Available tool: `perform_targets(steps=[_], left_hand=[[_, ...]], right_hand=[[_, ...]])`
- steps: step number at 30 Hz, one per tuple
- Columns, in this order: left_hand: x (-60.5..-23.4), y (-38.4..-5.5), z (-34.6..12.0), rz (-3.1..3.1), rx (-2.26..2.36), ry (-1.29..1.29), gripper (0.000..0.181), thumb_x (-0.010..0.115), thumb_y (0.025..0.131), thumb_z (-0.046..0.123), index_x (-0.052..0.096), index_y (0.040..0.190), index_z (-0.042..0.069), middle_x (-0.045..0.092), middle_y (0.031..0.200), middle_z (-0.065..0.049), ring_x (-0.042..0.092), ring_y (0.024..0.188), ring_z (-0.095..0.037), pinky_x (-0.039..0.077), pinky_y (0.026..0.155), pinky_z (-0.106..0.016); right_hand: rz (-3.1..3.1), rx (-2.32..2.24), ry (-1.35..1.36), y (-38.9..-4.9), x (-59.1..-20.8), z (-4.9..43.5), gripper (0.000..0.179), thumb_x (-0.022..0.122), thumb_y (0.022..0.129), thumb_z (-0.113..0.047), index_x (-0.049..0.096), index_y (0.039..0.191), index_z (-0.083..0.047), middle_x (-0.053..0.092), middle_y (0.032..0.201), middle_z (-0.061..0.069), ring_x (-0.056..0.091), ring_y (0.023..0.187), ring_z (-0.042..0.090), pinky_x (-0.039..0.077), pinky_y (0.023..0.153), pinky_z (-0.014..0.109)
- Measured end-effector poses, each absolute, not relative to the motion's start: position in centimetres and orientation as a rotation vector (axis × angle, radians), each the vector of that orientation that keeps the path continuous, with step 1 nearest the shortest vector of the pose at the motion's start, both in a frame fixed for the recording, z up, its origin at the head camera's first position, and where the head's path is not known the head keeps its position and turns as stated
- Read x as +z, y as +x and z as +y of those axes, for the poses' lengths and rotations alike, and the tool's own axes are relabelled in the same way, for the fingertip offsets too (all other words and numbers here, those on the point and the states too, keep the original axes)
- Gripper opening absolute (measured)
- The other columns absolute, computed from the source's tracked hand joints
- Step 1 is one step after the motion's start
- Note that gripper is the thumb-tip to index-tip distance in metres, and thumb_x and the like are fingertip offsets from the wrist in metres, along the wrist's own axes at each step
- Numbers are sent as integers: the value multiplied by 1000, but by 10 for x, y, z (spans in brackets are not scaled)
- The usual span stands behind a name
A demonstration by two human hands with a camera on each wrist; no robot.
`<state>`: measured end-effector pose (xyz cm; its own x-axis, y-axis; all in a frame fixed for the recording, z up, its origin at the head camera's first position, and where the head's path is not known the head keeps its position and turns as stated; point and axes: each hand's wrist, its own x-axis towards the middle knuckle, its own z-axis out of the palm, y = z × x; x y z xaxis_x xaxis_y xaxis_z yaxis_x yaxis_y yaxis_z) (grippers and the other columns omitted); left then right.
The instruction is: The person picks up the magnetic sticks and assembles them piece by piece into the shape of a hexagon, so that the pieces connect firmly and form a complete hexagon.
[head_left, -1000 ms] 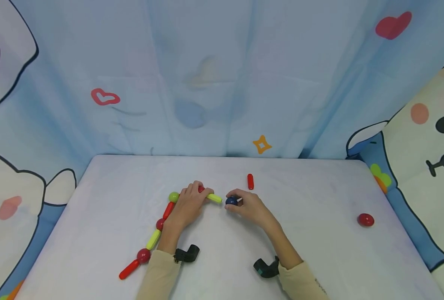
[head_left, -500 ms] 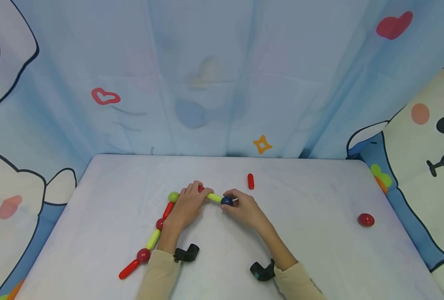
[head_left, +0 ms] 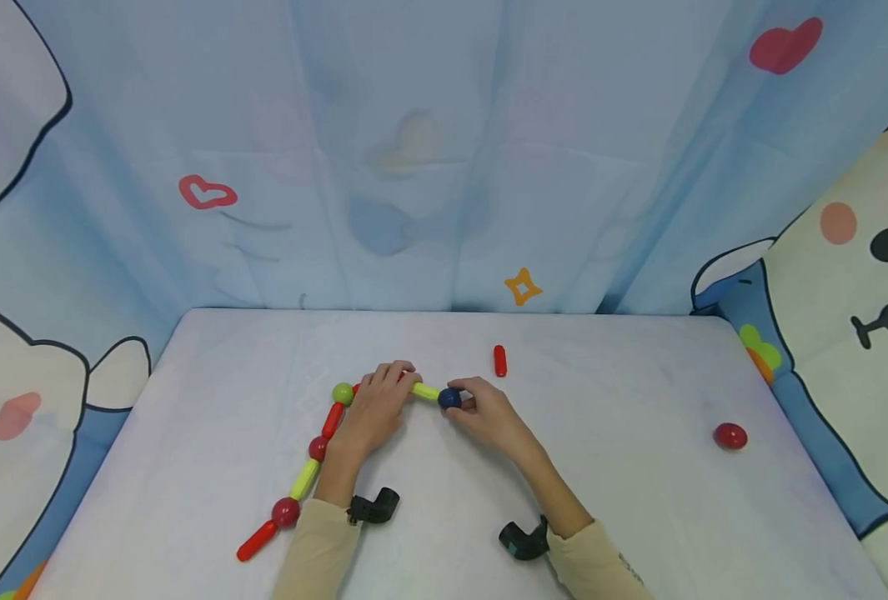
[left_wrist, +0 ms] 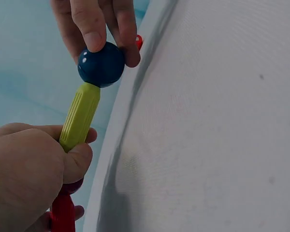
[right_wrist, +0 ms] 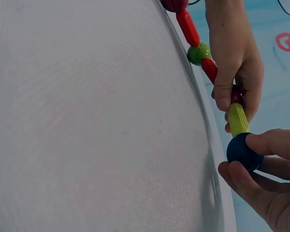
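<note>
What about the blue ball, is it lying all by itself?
No, the blue ball touches the end of the yellow-green stick, and the right hand holds it.

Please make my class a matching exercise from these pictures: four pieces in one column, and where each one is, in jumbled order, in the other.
Pieces
1. Blue ball
2. Green ball
3. Loose red stick
4. Loose red rounded piece

Places
A. Towards the right side of the table
B. In the chain, between two red sticks
C. Between the fingers of the right hand, against the end of a yellow-green stick
D. On the cloth just beyond the right hand, apart from the chain

Right pairs: 1-C, 2-B, 3-D, 4-A
</note>
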<state>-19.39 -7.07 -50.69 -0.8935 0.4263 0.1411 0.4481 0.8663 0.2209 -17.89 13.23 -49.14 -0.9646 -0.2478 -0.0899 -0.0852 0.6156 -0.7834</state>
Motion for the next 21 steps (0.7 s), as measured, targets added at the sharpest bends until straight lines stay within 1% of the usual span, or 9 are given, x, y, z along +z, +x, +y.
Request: perform_targets(steps=[4,7,9,13,16,19,21], left_hand=[[-505,-195,-71,-2908,-386,-725,32,65,93,20,59,124,18,56,129,-1,47,127,-21,41,109,-41],[-504,-195,-72,-2866,-392,-764,32,67,92,30,62,121,20,60,123,1,50,124,-19,39,110,-42],[-504,-196,-72,-2830,-384,-802,31,67,91,33,63,120,22,63,119,3,53,122,-18,39,110,-42],[-505,-196,-72,-2782,-315,-847,30,67,91,30,64,121,27,66,110,6,58,111,-16,41,107,-41],[-504,-196,-72,-2795,-283,-843,33,68,91,27,64,123,28,66,105,5,58,104,-16,43,105,-40],[-504,-196,-72,-2835,-279,-830,34,68,91,25,62,125,26,65,109,3,58,107,-16,43,105,-41],[-504,-195,-73,-2854,-275,-827,34,67,92,23,61,125,22,65,114,3,58,111,-17,40,109,-42]], right_hand=[[2649,-1300,-316,-178,-492,133,43,70,87,-7,58,126,2,60,125,18,69,98,27,57,85,36],[2649,-1311,-327,-178,-492,133,42,70,87,-7,58,126,1,60,125,18,69,99,28,57,85,35],[2645,-1317,-335,-178,-492,133,42,70,87,-6,58,127,1,60,126,18,69,101,28,57,86,35],[2628,-1328,-339,-178,-492,133,41,68,89,-7,58,128,-1,60,128,17,69,103,28,57,87,35],[2643,-1299,-310,-179,-490,136,40,67,90,-11,58,129,-4,60,130,15,68,106,27,56,90,37],[2734,-1199,-265,-181,-489,141,39,66,91,-16,59,129,-6,60,131,13,64,112,27,54,94,42],[2835,-1078,-262,-182,-488,145,39,66,91,-18,59,128,-7,58,133,13,58,119,29,50,99,46]])
